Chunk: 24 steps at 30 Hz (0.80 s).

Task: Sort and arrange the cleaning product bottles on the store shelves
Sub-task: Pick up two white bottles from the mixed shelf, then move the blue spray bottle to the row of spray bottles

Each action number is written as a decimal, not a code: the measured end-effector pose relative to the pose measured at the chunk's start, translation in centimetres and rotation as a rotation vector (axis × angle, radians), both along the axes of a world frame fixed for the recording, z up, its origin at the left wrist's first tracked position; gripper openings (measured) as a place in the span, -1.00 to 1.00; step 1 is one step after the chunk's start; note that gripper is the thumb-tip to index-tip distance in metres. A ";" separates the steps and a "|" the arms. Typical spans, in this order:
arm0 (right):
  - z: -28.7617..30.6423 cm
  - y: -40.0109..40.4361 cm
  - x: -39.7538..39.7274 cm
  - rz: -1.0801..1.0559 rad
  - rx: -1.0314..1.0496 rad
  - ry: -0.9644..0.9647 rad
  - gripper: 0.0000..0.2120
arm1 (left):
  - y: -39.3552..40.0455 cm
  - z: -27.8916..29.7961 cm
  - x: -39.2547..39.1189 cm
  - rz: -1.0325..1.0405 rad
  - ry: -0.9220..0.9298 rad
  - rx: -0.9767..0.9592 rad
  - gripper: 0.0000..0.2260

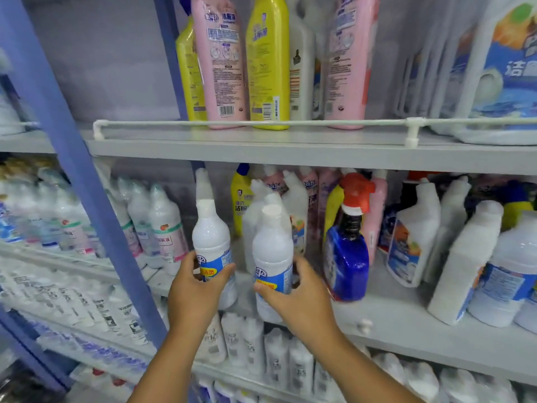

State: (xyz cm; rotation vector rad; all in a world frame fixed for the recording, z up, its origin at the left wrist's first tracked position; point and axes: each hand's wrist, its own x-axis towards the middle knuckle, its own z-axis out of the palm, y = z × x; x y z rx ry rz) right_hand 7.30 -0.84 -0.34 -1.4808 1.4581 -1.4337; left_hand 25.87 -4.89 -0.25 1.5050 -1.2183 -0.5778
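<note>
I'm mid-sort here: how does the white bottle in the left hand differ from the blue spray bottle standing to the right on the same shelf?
The white bottle has a plain white neck and cap; the blue spray bottle has a red trigger head. The white bottle is opaque white with a blue and yellow label; the spray bottle's body is glossy deep blue. The left hand grips the white one; the spray bottle stands untouched. Both are upright at the middle shelf.

Left hand (194, 289) grips one white bottle (211, 237); right hand (293, 295) grips another white bottle (272, 254), both upright at middle shelf (406, 324).
</note>
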 end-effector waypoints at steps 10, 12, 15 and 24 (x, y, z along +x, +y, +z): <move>-3.2 -7.5 7.4 -0.223 0.061 0.089 -0.37 | -8.9 -2.9 4.9 -0.148 -0.037 0.018 -0.59; -3.7 -8.7 7.5 -0.236 0.043 0.080 -0.29 | -10.0 -3.1 4.7 -0.177 -0.038 0.006 -0.55; -3.7 -10.0 7.5 -0.248 0.057 0.108 -0.27 | -11.0 -3.1 4.4 -0.250 -0.044 -0.021 -0.52; -0.3 -2.5 1.0 -0.296 0.049 0.010 -0.81 | -3.1 -2.3 -1.2 -0.211 0.025 -0.400 -0.54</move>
